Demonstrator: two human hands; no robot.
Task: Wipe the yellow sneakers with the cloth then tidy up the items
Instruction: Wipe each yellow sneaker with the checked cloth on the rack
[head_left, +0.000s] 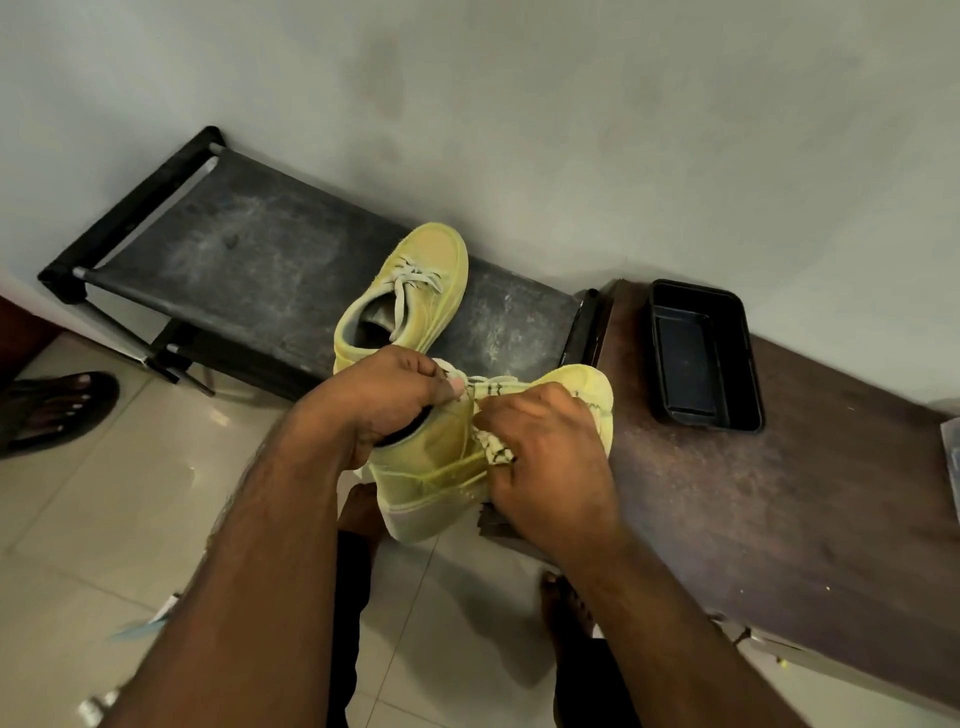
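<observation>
One yellow sneaker (447, 467) was held up over the floor, just in front of the black rack (249, 265), heel toward the camera. Left hand (384, 400) gripped it at the collar, fingers curled into the opening. Right hand (545, 467) was closed on a cloth (493, 441), pale with dark marks, pressed against the sneaker's side near the laces. The other sneaker (410, 296) sat on the rack's dusty top, toe toward the wall. An empty black tray (701, 353) sat on the brown bench (779, 493) to the right. A sandalled foot (57, 410) showed at the left edge on the tiled floor (104, 519).
</observation>
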